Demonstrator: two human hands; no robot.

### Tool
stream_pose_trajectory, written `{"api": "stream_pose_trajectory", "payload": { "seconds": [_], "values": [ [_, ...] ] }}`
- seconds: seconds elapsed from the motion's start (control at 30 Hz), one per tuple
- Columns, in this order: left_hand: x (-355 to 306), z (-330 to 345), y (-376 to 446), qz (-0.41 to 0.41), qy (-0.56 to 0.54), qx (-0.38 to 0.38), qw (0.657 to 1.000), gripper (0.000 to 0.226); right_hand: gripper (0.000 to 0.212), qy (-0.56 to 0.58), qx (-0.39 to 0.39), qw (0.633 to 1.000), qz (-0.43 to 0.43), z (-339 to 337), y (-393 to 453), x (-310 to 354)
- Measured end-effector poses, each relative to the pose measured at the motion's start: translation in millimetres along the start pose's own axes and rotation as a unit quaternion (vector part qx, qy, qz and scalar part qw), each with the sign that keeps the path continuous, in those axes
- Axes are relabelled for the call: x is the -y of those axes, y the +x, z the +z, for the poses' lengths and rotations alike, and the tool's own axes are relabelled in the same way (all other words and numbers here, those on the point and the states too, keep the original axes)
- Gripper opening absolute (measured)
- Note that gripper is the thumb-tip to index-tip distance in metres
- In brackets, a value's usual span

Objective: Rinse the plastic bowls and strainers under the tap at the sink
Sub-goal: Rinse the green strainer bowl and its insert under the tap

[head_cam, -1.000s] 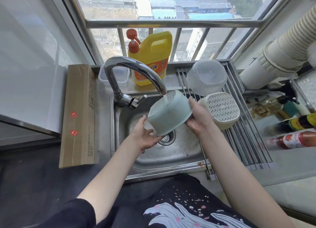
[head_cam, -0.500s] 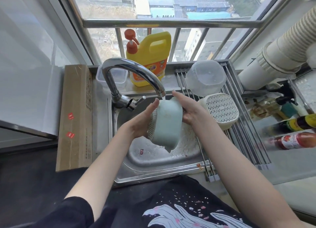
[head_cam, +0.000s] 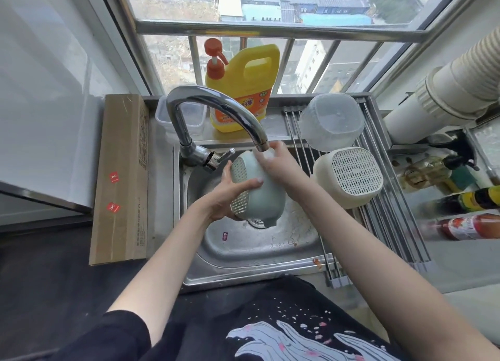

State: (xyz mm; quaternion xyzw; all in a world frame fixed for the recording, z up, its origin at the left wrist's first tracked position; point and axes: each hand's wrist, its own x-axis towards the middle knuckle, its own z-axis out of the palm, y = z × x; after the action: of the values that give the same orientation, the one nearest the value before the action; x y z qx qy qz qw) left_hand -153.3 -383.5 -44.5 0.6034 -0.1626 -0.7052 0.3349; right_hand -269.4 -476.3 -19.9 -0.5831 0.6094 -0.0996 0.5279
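A pale green strainer is held on its side over the steel sink, its perforated base facing left. My left hand cups the base, thumb across the side wall. My right hand grips the strainer's upper edge directly under the tap spout, where water runs over the fingers. On the drying rack to the right lie a cream strainer and a clear plastic bowl, both upside down.
A yellow detergent bottle and a small clear container stand on the ledge behind the tap. A long cardboard box lies left of the sink. Sauce bottles lie at the right beyond the rack.
The strainer has been turned from base-up to lying on its side and lifted closer to the spout. My right hand moved to its top edge, under the water.
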Motion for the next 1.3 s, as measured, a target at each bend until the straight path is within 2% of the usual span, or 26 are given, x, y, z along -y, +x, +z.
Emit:
{"api": "stream_pose_trajectory", "payload": {
  "seconds": [0.07,0.13,0.2,0.27,0.33,0.4,0.47,0.53,0.57,0.63,0.7,0.77,0.83,0.9,0.97,1.03,1.07,1.13,1.2,1.23,1.3],
  "values": [
    [1,1,2,-0.001,-0.004,-0.015,1.0,0.135,0.058,0.058,0.053,0.997,-0.013,-5,-5,-6],
    [0,1,1,-0.011,0.008,-0.029,0.999,0.142,0.069,0.103,0.147,0.983,-0.037,-15,-6,-16],
    [1,-1,1,-0.018,0.034,-0.006,0.999,0.147,0.075,0.113,0.194,0.972,-0.064,-20,-8,-24],
    [2,1,0,-0.015,0.057,0.023,0.998,0.14,0.056,0.088,0.138,0.982,-0.091,-13,-13,-24],
    [3,6,-1,-0.001,0.073,0.02,0.997,0.137,0.021,0.037,-0.019,0.994,-0.102,-4,-15,-20],
    [6,11,-1,0.027,0.107,0.008,0.994,0.144,0.023,0.036,-0.133,0.985,-0.101,0,-14,-21],
    [9,16,-1,0.05,0.158,-0.005,0.986,0.152,0.029,0.035,-0.158,0.984,-0.079,0,-16,-23],
    [15,17,0,0.062,0.171,-0.028,0.983,0.152,0.026,-0.111,-0.174,0.976,-0.066,-1,-17,-26],
    [16,17,0,0.069,0.172,-0.038,0.982,0.151,0.027,-0.207,-0.182,0.958,-0.074,-1,-17,-29],
    [17,16,1,0.079,0.172,-0.051,0.981,0.146,0.037,-0.334,-0.141,0.922,-0.136,-1,-20,-36],
    [17,16,3,0.078,0.198,-0.062,0.975,0.145,0.045,-0.36,-0.056,0.912,-0.189,-2,-23,-39],
    [15,23,2,0.081,0.298,-0.075,0.948,0.151,0.054,-0.376,-0.018,0.903,-0.207,-2,-21,-37],
    [14,33,1,0.096,0.36,-0.075,0.925,0.152,0.053,-0.39,0.023,0.893,-0.221,-2,-14,-29],
    [13,40,2,0.091,0.333,-0.099,0.933,0.148,0.044,-0.324,0.047,0.92,-0.215,-1,-7,-20],
    [11,39,6,0.066,0.27,-0.106,0.955,0.158,0.046,-0.169,-0.028,0.971,-0.165,2,-5,-14],
    [13,32,14,0.041,0.186,-0.09,0.978,0.173,0.045,-0.05,-0.111,0.983,-0.139,4,-2,-15],
    [12,28,16,0.029,0.164,-0.082,0.983,0.175,0.041,-0.06,-0.102,0.981,-0.156,4,0,-18],
    [11,21,13,0.014,0.137,-0.076,0.988,0.164,0.035,-0.17,0.017,0.959,-0.224,-3,2,-23],
    [8,19,4,0.008,0.107,-0.07,0.992,0.151,0.041,-0.298,0.127,0.905,-0.276,-10,4,-20],
    [9,18,3,0.006,0.093,-0.065,0.993,0.148,0.042,-0.353,0.127,0.882,-0.284,-12,5,-18],
    [11,18,2,0.016,0.071,-0.059,0.996,0.134,0.04,-0.446,0.068,0.847,-0.282,-8,10,-15]
  ]
}}
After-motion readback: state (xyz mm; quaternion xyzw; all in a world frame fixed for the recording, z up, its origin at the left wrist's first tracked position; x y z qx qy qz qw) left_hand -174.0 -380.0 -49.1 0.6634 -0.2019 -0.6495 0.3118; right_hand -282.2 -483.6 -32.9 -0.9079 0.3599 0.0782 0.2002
